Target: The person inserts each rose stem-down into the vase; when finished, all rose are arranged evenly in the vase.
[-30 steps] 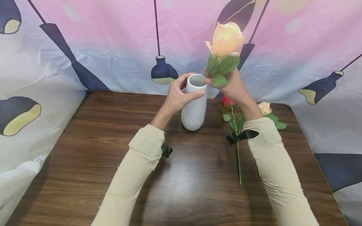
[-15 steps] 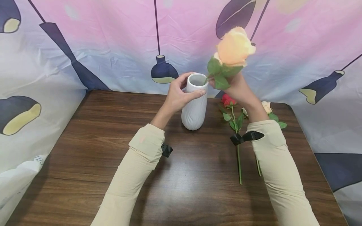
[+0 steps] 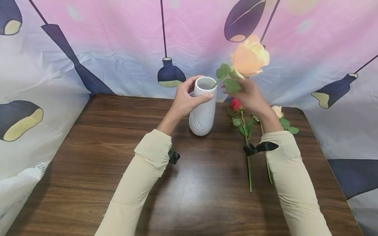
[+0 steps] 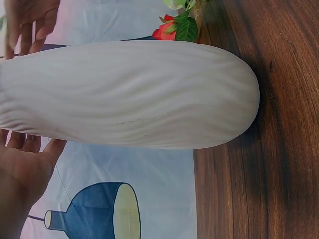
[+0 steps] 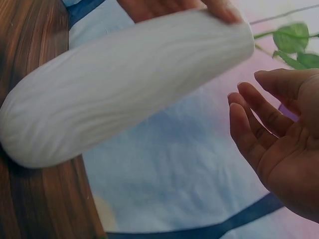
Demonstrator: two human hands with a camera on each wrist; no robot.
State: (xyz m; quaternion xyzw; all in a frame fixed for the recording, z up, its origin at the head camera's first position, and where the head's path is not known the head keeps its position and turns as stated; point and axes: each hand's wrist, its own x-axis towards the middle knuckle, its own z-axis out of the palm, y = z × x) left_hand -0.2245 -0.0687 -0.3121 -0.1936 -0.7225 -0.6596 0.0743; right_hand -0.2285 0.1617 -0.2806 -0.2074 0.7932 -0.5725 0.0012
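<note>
A white vase [image 3: 202,114] with wavy ridges stands upright on the wooden table. My left hand [image 3: 184,100] grips it just below the rim, thumb across the front and fingers behind. One large peach rose [image 3: 250,57] has its stem inside the vase mouth and leans right over the rim. Just behind and below that bloom is my right hand [image 3: 251,95]. In the right wrist view its loosely bent fingers [image 5: 244,134] hold nothing, and the rose's green leaves [image 5: 291,37] show above them, apart from the hand.
A red rose [image 3: 237,104] lies on the table [image 3: 189,183] right of the vase, under my right forearm. Beside it lies a pale cream rose [image 3: 277,111], its stem partly hidden by the sleeve. A patterned cloth [image 3: 124,59] hangs behind the table.
The peach rose has tipped to the right and lower, its stem now resting against the rim. My right hand has let go and drawn back slightly right. The left hand and vase stay put.
</note>
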